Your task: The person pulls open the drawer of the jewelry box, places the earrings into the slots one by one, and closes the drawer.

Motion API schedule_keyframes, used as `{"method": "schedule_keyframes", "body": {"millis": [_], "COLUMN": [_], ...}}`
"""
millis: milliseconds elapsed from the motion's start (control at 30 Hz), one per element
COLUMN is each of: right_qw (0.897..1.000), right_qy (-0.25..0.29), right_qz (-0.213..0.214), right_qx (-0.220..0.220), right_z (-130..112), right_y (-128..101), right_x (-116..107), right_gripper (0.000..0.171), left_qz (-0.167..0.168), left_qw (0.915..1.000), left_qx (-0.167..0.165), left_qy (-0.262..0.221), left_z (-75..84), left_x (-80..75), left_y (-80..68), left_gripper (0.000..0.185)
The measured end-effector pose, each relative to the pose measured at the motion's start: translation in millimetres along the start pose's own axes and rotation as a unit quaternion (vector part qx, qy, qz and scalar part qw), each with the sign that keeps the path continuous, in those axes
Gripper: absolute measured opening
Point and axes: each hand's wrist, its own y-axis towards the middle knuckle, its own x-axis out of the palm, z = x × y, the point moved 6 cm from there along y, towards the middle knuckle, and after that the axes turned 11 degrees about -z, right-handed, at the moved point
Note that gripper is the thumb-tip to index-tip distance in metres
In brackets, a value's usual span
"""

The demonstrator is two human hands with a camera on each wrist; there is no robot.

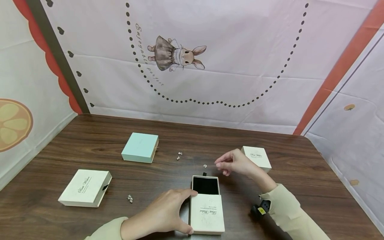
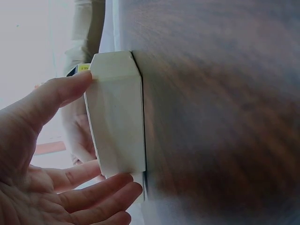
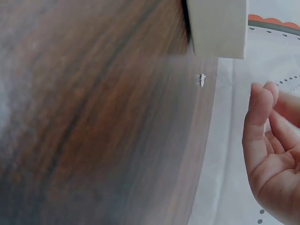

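A white box with printed lettering point(image 1: 207, 215) lies partly slid open, its black-lined tray point(image 1: 205, 185) showing at the far end. My left hand point(image 1: 163, 210) grips the box's left side, thumb near its front corner and fingers farther along; the box's side wall point(image 2: 117, 117) fills the middle of the left wrist view. Beyond the tray, a small silvery earring point(image 1: 205, 165) lies on the table, its thin post showing in the right wrist view. Just right of this earring is my right hand point(image 1: 237, 162), thumb and forefinger tips together point(image 3: 262, 96). Whether something tiny is between them cannot be seen.
Another white box point(image 1: 85, 186) lies at left, a mint-green box point(image 1: 140, 146) at back left, and a third white box point(image 1: 257, 156) behind my right hand. Small silvery pieces point(image 1: 179, 156) lie at centre back, with others point(image 1: 130, 199) left of my left hand.
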Motion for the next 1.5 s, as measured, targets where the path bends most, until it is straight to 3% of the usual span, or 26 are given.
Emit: {"method": "schedule_keyframes", "body": {"millis": [1500], "right_qw": [0.996], "right_qy": [0.042], "right_qz": [-0.076], "right_qx": [-0.032], "right_z": [-12], "right_y": [-15], "right_x": [18], "right_gripper": [0.026], "left_qz": [-0.005], "left_qw": [1.0], "left_qx": [-0.002], "left_qy": [-0.004], "left_z": [0.7], "left_x": [-0.6], "left_y": [0.6], "left_gripper": [0.075]}}
